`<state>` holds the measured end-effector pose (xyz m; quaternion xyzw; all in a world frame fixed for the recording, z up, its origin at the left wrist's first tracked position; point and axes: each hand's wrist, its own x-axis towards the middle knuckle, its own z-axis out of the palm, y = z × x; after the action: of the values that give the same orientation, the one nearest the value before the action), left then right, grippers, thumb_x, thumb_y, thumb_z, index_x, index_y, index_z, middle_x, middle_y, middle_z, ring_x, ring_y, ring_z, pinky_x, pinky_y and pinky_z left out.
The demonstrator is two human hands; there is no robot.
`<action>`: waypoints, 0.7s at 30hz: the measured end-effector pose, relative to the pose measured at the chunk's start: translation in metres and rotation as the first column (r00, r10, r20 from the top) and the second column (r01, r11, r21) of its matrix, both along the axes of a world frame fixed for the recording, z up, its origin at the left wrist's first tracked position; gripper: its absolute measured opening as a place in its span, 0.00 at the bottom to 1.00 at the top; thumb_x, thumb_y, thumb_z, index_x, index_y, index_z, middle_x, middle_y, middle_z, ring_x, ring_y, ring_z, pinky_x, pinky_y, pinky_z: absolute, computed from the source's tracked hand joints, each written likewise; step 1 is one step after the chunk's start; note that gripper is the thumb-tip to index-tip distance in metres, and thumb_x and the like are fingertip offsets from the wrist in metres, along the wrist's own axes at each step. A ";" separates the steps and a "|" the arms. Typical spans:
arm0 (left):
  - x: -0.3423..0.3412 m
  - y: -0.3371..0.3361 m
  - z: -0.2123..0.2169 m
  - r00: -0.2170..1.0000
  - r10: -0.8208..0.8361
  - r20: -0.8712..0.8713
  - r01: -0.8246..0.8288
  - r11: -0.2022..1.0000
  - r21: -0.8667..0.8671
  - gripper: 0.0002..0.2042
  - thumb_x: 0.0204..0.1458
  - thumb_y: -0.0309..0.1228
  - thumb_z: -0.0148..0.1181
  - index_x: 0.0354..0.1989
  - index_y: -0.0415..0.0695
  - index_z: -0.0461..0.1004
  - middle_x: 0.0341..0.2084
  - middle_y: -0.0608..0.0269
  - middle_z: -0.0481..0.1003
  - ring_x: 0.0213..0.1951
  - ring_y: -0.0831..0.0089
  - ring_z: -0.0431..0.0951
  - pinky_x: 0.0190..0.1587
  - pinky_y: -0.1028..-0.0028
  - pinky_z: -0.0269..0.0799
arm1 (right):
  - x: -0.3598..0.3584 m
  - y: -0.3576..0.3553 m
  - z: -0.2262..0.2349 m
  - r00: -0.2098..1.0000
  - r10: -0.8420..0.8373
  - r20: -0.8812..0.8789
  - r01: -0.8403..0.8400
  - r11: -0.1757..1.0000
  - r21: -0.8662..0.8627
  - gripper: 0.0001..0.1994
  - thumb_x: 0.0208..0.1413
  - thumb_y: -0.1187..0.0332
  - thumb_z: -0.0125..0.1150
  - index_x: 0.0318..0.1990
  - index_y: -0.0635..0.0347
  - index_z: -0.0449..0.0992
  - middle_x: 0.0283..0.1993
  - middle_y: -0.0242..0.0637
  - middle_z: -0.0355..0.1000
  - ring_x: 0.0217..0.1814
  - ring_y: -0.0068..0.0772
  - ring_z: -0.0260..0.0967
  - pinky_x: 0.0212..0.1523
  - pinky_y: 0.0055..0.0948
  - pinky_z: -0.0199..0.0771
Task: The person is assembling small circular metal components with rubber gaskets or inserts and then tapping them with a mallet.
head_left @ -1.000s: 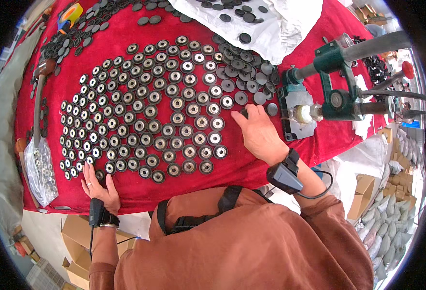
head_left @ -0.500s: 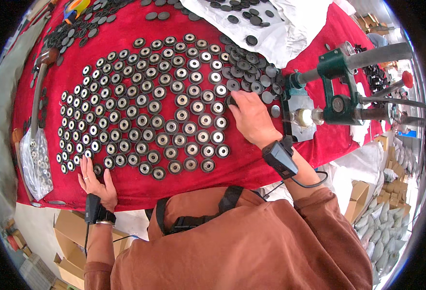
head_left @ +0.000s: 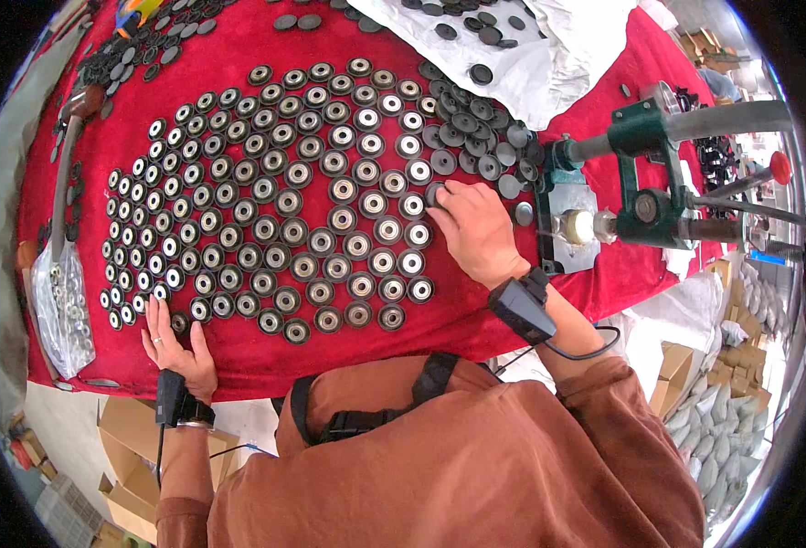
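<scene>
Rows of round black wheels with metal bearing centres (head_left: 342, 190) lie flat across the red cloth (head_left: 330, 352). At their right edge, my right hand (head_left: 481, 236) pinches a dark round cap (head_left: 436, 194) between thumb and fingers, beside the outermost wheels. Just behind that hand is a pile of loose black caps (head_left: 465, 123). My left hand (head_left: 180, 352) rests at the near left corner of the rows, palm down with thumb and fingers spread. A single wheel (head_left: 180, 322) sits between its thumb and forefinger, not visibly gripped.
A green hand press (head_left: 645, 173) with a lit spot at its base stands to the right. White sheeting (head_left: 549, 55) carries more caps at the back. On the left lie a hammer (head_left: 74, 137) and a clear bag of small parts (head_left: 65, 310). Cardboard boxes (head_left: 129, 438) stand below the table edge.
My right hand has come slightly nearer me with the cap still pinched in it. My left hand stays spread at the near left wheels. The whole view has shifted a little.
</scene>
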<state>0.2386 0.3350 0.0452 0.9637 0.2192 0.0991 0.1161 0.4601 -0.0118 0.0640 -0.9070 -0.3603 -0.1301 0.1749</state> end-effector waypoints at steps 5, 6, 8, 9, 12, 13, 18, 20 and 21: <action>-0.001 0.001 -0.002 1.000 0.011 -0.007 -0.011 1.000 -0.006 0.28 0.49 0.31 0.52 0.60 0.39 0.55 0.61 0.51 0.55 0.64 0.57 0.52 0.63 0.52 0.39 | -0.001 0.007 0.016 0.688 -0.043 -0.725 0.520 0.726 0.450 0.10 0.52 0.69 0.60 0.38 0.66 0.75 0.29 0.33 0.74 0.28 0.24 0.71 0.29 0.21 0.70; -0.002 0.001 -0.003 1.000 0.020 -0.008 -0.020 1.000 -0.010 0.28 0.49 0.31 0.52 0.60 0.39 0.55 0.61 0.51 0.55 0.64 0.57 0.52 0.63 0.53 0.39 | 0.000 0.007 0.020 0.505 0.095 -0.858 0.673 0.580 0.460 0.10 0.53 0.68 0.59 0.37 0.66 0.75 0.29 0.32 0.73 0.28 0.23 0.71 0.28 0.21 0.71; -0.002 0.002 -0.004 1.000 0.027 -0.012 -0.027 1.000 -0.014 0.28 0.49 0.32 0.52 0.60 0.40 0.55 0.61 0.52 0.55 0.64 0.57 0.51 0.63 0.53 0.38 | 0.001 0.003 0.020 0.262 0.325 -0.909 0.838 0.391 0.381 0.09 0.55 0.67 0.58 0.37 0.65 0.75 0.29 0.33 0.73 0.28 0.21 0.71 0.28 0.20 0.73; -0.002 0.002 -0.004 1.000 0.028 -0.013 -0.028 1.000 -0.014 0.28 0.49 0.32 0.52 0.60 0.40 0.55 0.61 0.52 0.55 0.64 0.57 0.51 0.63 0.53 0.38 | 0.001 0.003 0.019 0.261 0.326 -0.909 0.838 0.391 0.381 0.09 0.55 0.67 0.58 0.37 0.65 0.75 0.29 0.33 0.73 0.28 0.21 0.71 0.28 0.20 0.73; -0.001 0.001 -0.003 1.000 0.027 -0.009 -0.027 1.000 -0.015 0.28 0.49 0.32 0.52 0.60 0.40 0.55 0.61 0.52 0.55 0.64 0.57 0.51 0.63 0.53 0.38 | 0.000 0.000 0.015 0.299 0.255 -0.920 0.833 0.400 0.381 0.10 0.54 0.68 0.59 0.38 0.66 0.75 0.30 0.33 0.73 0.27 0.21 0.71 0.28 0.21 0.73; -0.001 0.001 -0.003 1.000 0.028 -0.012 -0.028 1.000 -0.011 0.28 0.49 0.32 0.52 0.60 0.40 0.55 0.61 0.52 0.55 0.64 0.57 0.51 0.63 0.53 0.39 | 0.000 -0.003 0.005 0.511 0.016 -0.860 0.712 0.553 0.433 0.09 0.52 0.69 0.60 0.37 0.66 0.75 0.30 0.35 0.74 0.28 0.25 0.71 0.29 0.24 0.73; 0.000 0.000 -0.005 1.000 0.013 -0.006 -0.013 1.000 0.002 0.28 0.49 0.32 0.52 0.60 0.40 0.56 0.61 0.52 0.56 0.64 0.57 0.52 0.63 0.53 0.39 | -0.002 -0.008 -0.010 0.997 -0.058 -0.054 0.068 0.976 0.207 0.10 0.45 0.74 0.61 0.37 0.62 0.73 0.38 0.42 0.72 0.37 0.43 0.68 0.38 0.34 0.71; -0.001 0.000 -0.003 1.000 0.008 0.007 -0.008 1.000 0.006 0.27 0.49 0.32 0.51 0.60 0.39 0.56 0.60 0.51 0.57 0.63 0.57 0.53 0.63 0.53 0.40 | -0.002 -0.005 -0.007 0.999 -0.031 -0.014 0.032 0.994 0.100 0.11 0.44 0.74 0.61 0.37 0.62 0.73 0.40 0.42 0.71 0.38 0.41 0.67 0.38 0.34 0.70; -0.001 0.000 -0.003 1.000 0.011 0.006 -0.011 1.000 0.006 0.27 0.49 0.32 0.51 0.60 0.39 0.56 0.60 0.51 0.57 0.63 0.57 0.53 0.63 0.53 0.40 | -0.002 -0.004 -0.006 1.000 -0.001 0.027 0.002 1.000 -0.011 0.12 0.43 0.73 0.61 0.38 0.62 0.72 0.42 0.41 0.70 0.39 0.39 0.67 0.38 0.34 0.68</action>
<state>0.2380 0.3352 0.0423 0.9626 0.2237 0.1032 0.1131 0.4584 -0.0156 0.0581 -0.9064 -0.3626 -0.1404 0.1648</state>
